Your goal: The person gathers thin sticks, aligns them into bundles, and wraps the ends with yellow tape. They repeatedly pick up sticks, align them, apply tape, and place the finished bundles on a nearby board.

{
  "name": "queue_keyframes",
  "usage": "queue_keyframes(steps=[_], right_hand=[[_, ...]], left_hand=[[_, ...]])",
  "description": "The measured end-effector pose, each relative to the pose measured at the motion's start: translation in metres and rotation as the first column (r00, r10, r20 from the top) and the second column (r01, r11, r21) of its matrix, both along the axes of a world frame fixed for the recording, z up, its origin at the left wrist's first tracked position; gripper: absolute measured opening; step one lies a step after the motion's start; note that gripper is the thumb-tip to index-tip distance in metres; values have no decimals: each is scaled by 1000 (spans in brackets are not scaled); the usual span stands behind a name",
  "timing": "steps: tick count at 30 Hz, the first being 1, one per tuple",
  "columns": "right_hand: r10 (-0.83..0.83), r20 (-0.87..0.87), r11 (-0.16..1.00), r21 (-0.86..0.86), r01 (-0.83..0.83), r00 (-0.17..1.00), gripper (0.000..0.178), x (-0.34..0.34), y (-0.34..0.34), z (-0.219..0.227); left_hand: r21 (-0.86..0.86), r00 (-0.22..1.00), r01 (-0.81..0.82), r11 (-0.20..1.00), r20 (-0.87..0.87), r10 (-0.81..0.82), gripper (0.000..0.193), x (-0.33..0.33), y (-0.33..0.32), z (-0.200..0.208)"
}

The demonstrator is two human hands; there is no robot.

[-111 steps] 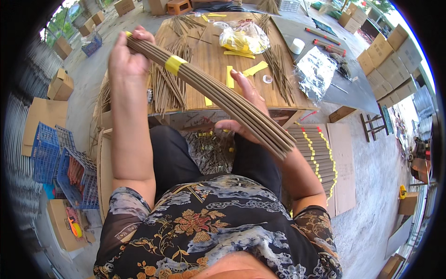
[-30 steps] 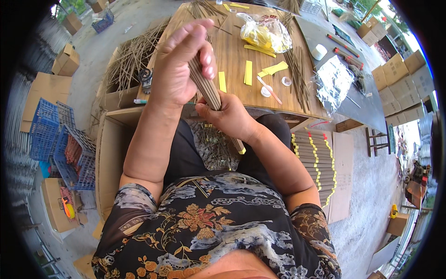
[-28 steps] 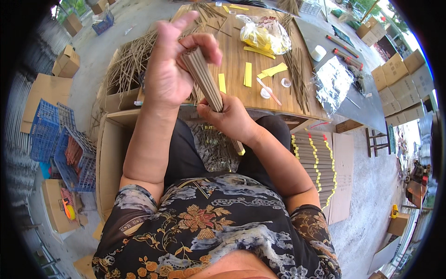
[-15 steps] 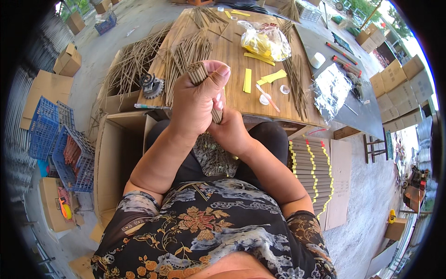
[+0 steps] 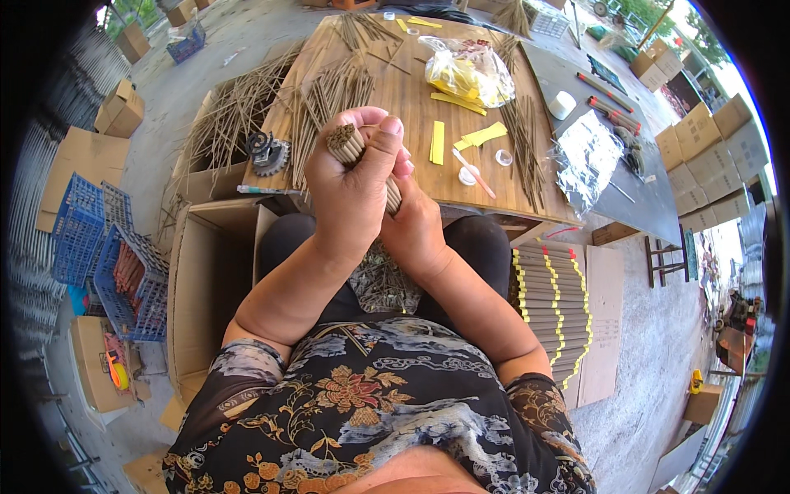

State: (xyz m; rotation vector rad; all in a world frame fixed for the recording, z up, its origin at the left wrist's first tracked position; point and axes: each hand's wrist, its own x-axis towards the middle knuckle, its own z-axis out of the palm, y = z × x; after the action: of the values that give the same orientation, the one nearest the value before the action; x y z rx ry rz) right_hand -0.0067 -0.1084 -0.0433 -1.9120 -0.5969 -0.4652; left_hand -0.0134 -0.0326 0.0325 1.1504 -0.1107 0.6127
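Note:
Above my lap, at the table's near edge, both hands grip one tight bundle of thin brown sticks (image 5: 346, 145). My left hand (image 5: 350, 185) is wrapped round its upper part, with the cut ends showing past the thumb. Lower down, my right hand (image 5: 415, 230) closes round the same bundle, its fingers partly hidden behind the left hand. The bundle slants, its top leaning left. On the wooden table (image 5: 403, 90) beyond lie loose brown sticks (image 5: 329, 103), yellow paper strips (image 5: 438, 142) and a brush-like stick (image 5: 475, 173) across a small round lid.
Left of my legs stands an open cardboard box (image 5: 210, 280), with blue plastic crates (image 5: 132, 280) farther left. Finished-looking bundles with yellow bands (image 5: 551, 305) are stacked at my right. A clear bag of yellow strips (image 5: 469, 74) and a toothed metal part (image 5: 270, 156) rest on the table.
The bundle has tilted further left at its top. My right hand has shifted slightly up and turned, and more of its back shows. Both hands keep their hold.

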Motion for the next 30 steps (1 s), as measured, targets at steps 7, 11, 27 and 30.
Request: queue_keyframes(steps=[7, 11, 27, 30], right_hand=[[200, -139, 972, 149, -179, 970, 28, -1, 1, -5], [207, -120, 965, 186, -183, 971, 26, -2, 3, 4], [134, -53, 973, 198, -121, 990, 32, 0, 1, 6], [215, -23, 952, 228, -205, 976, 30, -2, -4, 9]], left_hand=[[88, 996, 69, 994, -69, -63, 16, -5, 4, 3], [205, 999, -23, 978, 34, 16, 16, -2, 0, 1], [196, 996, -90, 976, -3, 92, 23, -3, -17, 0], [198, 994, -6, 980, -103, 27, 25, -14, -16, 2]])
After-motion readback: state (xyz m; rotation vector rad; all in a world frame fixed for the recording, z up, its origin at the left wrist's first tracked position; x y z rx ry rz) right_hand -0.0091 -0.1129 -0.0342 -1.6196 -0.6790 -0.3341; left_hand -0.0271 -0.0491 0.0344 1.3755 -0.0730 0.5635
